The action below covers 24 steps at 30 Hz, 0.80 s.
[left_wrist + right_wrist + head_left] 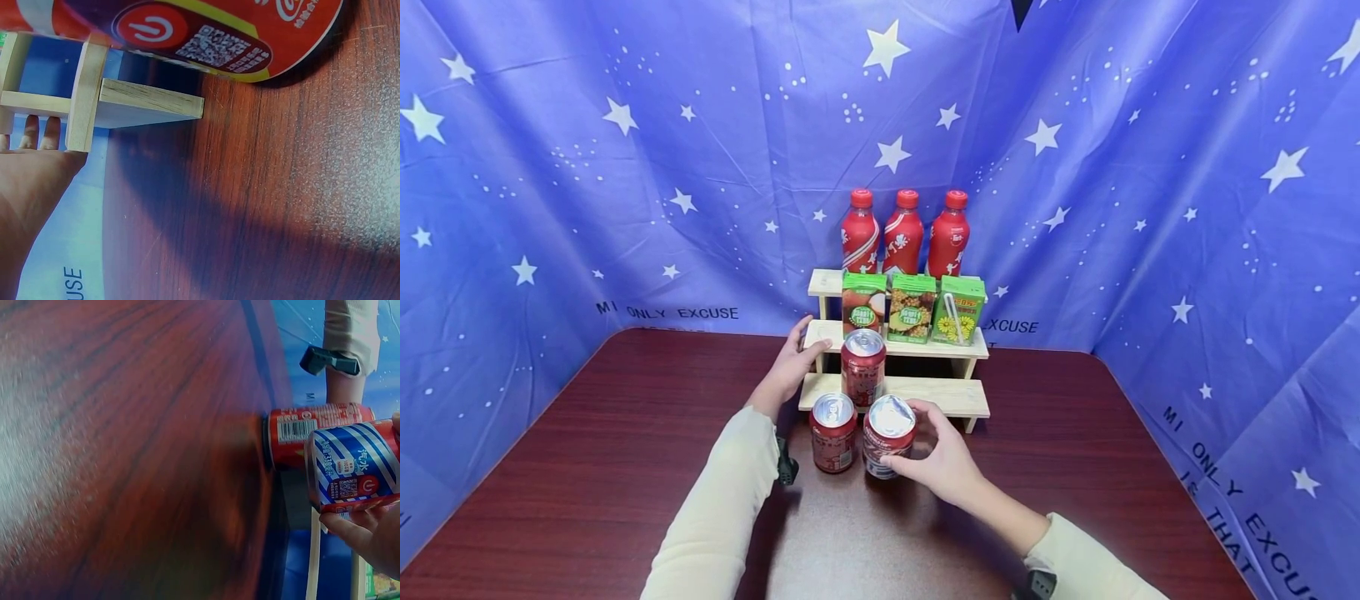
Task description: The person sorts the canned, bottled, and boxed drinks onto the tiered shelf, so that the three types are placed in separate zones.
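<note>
My left hand (pixel 792 367) grips the left end of the middle step of a wooden three-step rack (pixel 917 393), thumb on top; in the left wrist view its fingers (pixel 50 132) show behind the planks. My right hand (pixel 947 462) holds a red soda can (pixel 887 442) between thumb and fingers, in front of the bottom step. That can's blue-and-white striped side (pixel 353 465) shows in the right wrist view. Left of it, a second soda can (pixel 832 437) stands upright on the table. A third can (pixel 863 371) stands upright on the bottom step, towards its left.
Three green-topped juice boxes (pixel 912 308) line the middle step. Behind them, three red bottles (pixel 904 237) stand on the top step. The dark red wooden table (pixel 625 450) extends to both sides, with a blue star-patterned cloth (pixel 700 150) hanging around it.
</note>
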{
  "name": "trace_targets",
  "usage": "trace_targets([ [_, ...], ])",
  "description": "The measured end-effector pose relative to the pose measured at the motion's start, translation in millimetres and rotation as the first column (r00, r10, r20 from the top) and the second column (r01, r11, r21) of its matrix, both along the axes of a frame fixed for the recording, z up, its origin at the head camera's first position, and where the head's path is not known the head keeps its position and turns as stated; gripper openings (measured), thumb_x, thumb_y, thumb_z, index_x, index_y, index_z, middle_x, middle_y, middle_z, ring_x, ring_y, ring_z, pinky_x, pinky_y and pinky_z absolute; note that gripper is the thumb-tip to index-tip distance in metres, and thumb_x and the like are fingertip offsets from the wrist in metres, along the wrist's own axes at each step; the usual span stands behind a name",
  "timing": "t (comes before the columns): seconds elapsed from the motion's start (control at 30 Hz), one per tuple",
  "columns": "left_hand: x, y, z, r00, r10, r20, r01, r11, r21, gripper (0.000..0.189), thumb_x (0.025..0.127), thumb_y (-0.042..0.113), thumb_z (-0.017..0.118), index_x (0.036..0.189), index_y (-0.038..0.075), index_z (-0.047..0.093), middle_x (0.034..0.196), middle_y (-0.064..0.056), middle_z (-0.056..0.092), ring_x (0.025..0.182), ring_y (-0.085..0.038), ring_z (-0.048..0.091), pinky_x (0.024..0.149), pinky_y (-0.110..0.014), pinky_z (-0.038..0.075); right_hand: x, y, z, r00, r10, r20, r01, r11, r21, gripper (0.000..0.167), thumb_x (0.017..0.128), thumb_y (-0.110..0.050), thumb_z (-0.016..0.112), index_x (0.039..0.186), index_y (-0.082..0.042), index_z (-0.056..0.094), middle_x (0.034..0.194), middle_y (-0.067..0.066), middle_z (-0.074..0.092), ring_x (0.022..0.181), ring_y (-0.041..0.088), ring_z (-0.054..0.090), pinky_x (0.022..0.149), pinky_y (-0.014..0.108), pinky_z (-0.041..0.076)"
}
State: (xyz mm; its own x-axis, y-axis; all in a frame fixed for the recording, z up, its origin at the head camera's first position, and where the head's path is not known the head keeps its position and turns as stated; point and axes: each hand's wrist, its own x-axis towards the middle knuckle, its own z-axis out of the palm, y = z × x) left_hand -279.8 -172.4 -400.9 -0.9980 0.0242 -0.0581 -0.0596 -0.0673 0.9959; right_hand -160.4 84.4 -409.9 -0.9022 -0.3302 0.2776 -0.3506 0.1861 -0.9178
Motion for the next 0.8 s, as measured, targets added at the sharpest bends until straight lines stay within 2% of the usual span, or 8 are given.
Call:
trace_targets([
  [0.13,-2.0,-0.9,-2.3,1.000,0.002,0.002,-0.002,1.000,0.001,0.074,0.093,0.009,0.054,0.151,0.013,0.009,0.148,-0.022,0.029,0.129,-0.033,0.038,0.112,-0.044,0.027,-3.5,3,3.3,1.000,-0.025,-0.010,0.025,1.000,-0.009,0.069,0.067,-0.007,0.083,0.126,-0.008,0.048,0.114,0.015,0.061,0.098,0.005,0.059,0.081,0.028,0.054],
  [0.27,-9.0,-2.1,-10.8,1.000,0.009,-0.003,-0.009,1.000,0.016,0.074,0.093,0.009,0.055,0.151,0.015,0.009,0.148,-0.021,0.029,0.128,-0.032,0.038,0.112,-0.043,0.027,-7.5,5,7.9,0.998,-0.058,-0.006,0.058,0.998,0.000,0.070,0.067,-0.008,0.084,0.126,-0.009,0.048,0.115,0.014,0.060,0.100,0.005,0.057,0.081,0.027,0.054],
  [0.47,-17.5,-3.0,-23.3,0.999,0.030,-0.024,-0.030,0.999,0.012,0.073,0.093,0.010,0.055,0.151,0.018,0.012,0.148,-0.017,0.031,0.128,-0.030,0.040,0.111,-0.040,0.029,-16.2,8,12.1,0.993,-0.120,0.001,0.120,0.993,0.020,0.072,0.066,-0.007,0.084,0.128,-0.010,0.047,0.116,0.013,0.059,0.103,0.014,0.057,0.082,0.028,0.054],
  [0.63,-19.3,-3.2,-25.4,0.999,0.032,-0.038,-0.032,0.999,-0.003,0.072,0.093,0.011,0.055,0.151,0.017,0.012,0.149,-0.017,0.030,0.130,-0.029,0.038,0.111,-0.041,0.029,-24.2,10,13.1,0.989,-0.141,0.033,0.141,0.990,0.010,0.073,0.067,-0.006,0.083,0.128,-0.009,0.044,0.116,0.015,0.057,0.103,0.021,0.059,0.081,0.026,0.054],
  [0.8,-18.4,-3.0,-24.4,0.999,0.032,-0.039,-0.032,0.999,0.008,0.073,0.092,0.010,0.055,0.151,0.017,0.012,0.148,-0.017,0.030,0.129,-0.029,0.039,0.111,-0.040,0.029,-32.5,11,14.5,0.985,-0.168,0.040,0.168,0.986,-0.007,0.074,0.067,-0.004,0.083,0.129,-0.007,0.043,0.115,0.016,0.056,0.102,0.019,0.057,0.078,0.025,0.055],
])
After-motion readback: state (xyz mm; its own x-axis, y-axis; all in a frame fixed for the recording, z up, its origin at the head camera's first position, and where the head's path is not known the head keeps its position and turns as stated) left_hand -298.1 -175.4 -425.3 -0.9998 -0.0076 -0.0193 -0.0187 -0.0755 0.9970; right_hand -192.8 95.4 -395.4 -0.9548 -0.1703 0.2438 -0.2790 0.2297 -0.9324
